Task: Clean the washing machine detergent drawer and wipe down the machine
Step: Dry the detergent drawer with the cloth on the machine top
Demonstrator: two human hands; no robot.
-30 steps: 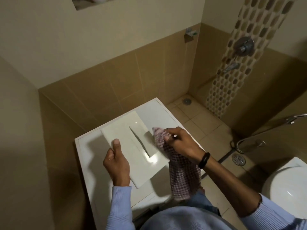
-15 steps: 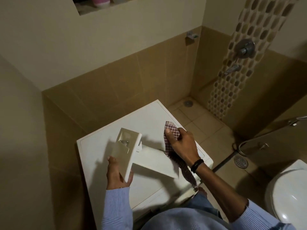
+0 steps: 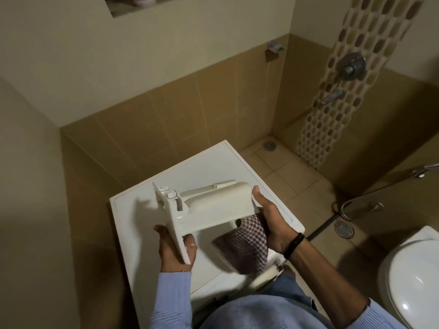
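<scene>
Left hand (image 3: 175, 245): clamped on the lower end of the drawer's front panel, fingers curled round its edge.
Detergent drawer (image 3: 213, 205): held in the air above the front half of the washing machine top (image 3: 213, 162), turned on its side, front panel toward the left edge.
Handling: judged light, stiff moulded plastic, probably slippery when wet. Small clips behind the panel look fragile. Best taken by the panel and the rear end wall.
Checked cloth (image 3: 242, 245): soft, limp, hanging below the drawer's right end, blurred.
Right hand (image 3: 273, 224): at the drawer's rear end, thumb against the end wall, fingers hidden beneath, apparently bunching the cloth.
Surroundings: tiled walls tight against the left and rear edges. Floor drain (image 3: 343, 229) and toilet (image 3: 415, 276) to the right, the toilet close to the right elbow.
</scene>
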